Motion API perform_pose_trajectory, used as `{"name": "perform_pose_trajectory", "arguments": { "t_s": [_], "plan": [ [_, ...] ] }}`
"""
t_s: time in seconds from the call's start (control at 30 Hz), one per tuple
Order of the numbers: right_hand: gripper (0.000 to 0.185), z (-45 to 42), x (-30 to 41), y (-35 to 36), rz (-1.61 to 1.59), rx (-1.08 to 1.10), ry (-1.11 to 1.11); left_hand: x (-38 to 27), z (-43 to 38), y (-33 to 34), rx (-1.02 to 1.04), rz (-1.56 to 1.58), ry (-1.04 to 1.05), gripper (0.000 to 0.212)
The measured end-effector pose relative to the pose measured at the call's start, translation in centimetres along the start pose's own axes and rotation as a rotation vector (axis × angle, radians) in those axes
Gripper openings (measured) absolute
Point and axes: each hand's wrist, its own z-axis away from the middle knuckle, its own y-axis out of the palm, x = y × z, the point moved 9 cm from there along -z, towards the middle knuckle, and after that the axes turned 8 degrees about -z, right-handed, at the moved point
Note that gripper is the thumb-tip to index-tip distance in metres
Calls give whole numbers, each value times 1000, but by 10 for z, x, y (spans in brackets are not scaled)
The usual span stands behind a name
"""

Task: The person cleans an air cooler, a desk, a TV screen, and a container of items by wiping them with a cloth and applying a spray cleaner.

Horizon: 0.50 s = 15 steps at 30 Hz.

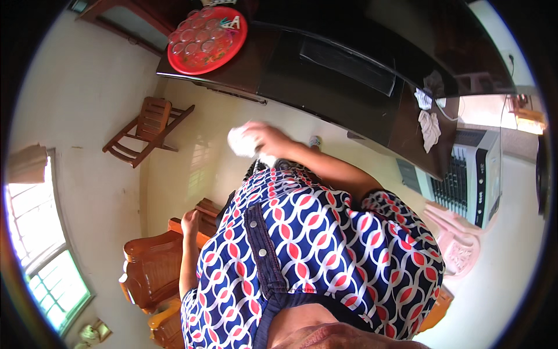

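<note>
My right hand (269, 138) is closed around a white cloth (244, 140), held in front of my body. Both are blurred, and part of the cloth hangs below the fingers. My left hand (190, 221) is low at my left side, in front of a brown wooden armchair (152, 266). Its fingers look curled, but whether they touch the wood or hold anything is not visible. Before me stands a long dark glossy cabinet (283, 83) with a large black television (383, 30) on it.
On the cabinet's left end sits a red tray (187, 67) of upturned glasses (200, 37). Crumpled cloths (429, 131) lie at its right end. A folding wooden chair (152, 126) stands left, an air cooler (466, 174) and a pink plastic chair (457, 248) right.
</note>
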Motion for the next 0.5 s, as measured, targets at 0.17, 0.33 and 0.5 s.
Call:
{"name": "perform_pose_trajectory", "arguments": {
  "t_s": [0.17, 0.33, 0.5],
  "plan": [
    [63, 64, 17, -184, 407, -594, 80, 149, 117, 1, -201, 552, -757, 21],
    [78, 120, -115, -226, 714, -725, 521, 92, 103, 63, 78, 760, -526, 29],
    [72, 67, -85, -151, 868, -743, 580, -74, 7, 23, 55, 444, -177, 38]
  ]
}}
